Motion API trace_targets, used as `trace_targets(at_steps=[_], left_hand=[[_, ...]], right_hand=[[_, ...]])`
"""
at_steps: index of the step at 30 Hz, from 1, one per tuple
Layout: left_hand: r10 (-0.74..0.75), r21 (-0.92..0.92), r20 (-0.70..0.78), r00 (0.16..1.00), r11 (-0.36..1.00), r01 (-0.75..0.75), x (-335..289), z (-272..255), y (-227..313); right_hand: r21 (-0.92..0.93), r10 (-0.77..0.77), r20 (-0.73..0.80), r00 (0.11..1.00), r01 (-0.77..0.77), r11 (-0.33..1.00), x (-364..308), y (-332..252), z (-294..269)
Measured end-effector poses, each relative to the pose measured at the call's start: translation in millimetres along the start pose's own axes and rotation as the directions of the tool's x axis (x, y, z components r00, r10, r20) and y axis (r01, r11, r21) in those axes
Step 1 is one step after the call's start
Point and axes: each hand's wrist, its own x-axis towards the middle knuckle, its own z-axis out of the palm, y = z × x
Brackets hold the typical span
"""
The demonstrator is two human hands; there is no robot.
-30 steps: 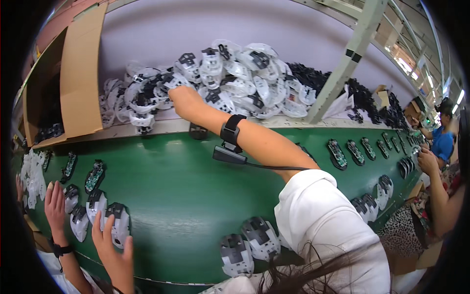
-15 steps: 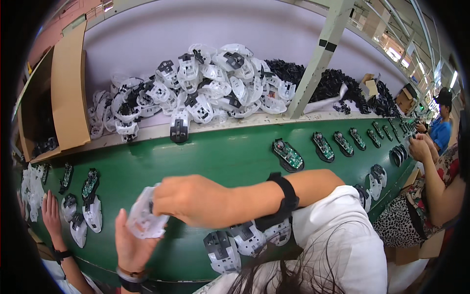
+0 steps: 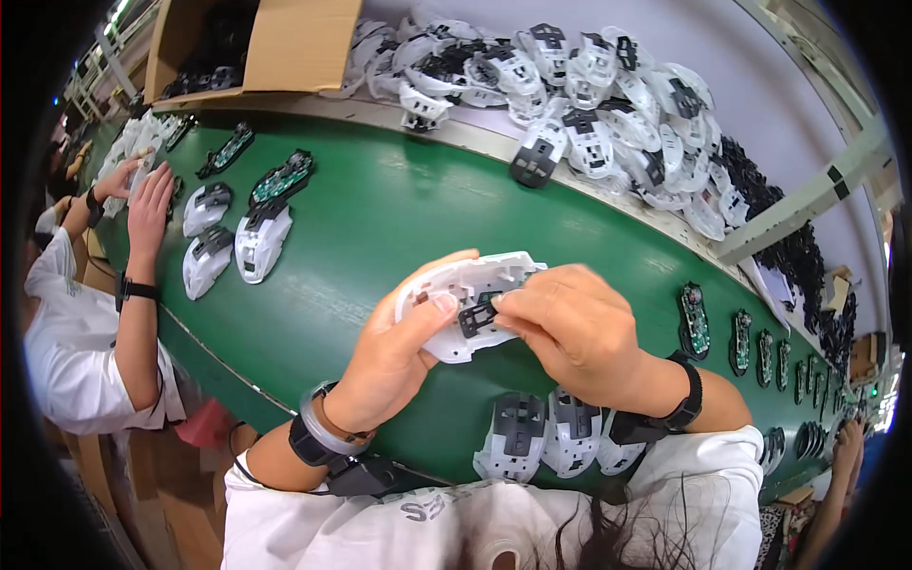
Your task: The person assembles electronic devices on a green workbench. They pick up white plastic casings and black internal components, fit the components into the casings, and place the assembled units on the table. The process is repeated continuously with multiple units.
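My left hand (image 3: 385,356) holds a white computer mouse shell (image 3: 459,347), its hollow inner side facing up, with the thumb pressing on the inside. The fingers of my right hand (image 3: 578,328) are pinched on a small black plastic part (image 3: 475,319) that lies against the inside of that shell. Whether the part is seated there I cannot tell. Just below my right hand, a row of white mouse shells with dark grey tops (image 3: 518,432) rests on the green belt near my body.
Across the green belt (image 3: 380,218) runs a ledge heaped with white shells (image 3: 608,114) and small black parts (image 3: 760,180). Mouse bases with circuit boards (image 3: 693,323) line the right; more bases (image 3: 282,178) and shells (image 3: 261,242) lie left, near a co-worker's hand (image 3: 149,204). A cardboard box (image 3: 299,47) stands behind.
The view has swung to the left. Both hands now hold the shell in front of me, and my right fingers have the black part inside it.
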Motion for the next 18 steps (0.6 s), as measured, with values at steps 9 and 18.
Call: trace_targets(at_steps=[9, 18], left_hand=[[0.135, 0.103, -0.018, 0.991, 0.986, -0.132, -2, -3, -5], [0.144, 0.228, -0.040, 0.989, 0.965, -0.131, -2, -2, -2]], right_hand=[[-0.152, -0.040, 0.042, 0.998, 0.046, 0.987, 10, -2, 5], [-0.175, -0.064, 0.105, 0.992, 0.082, 0.981, 8, 0, 8]])
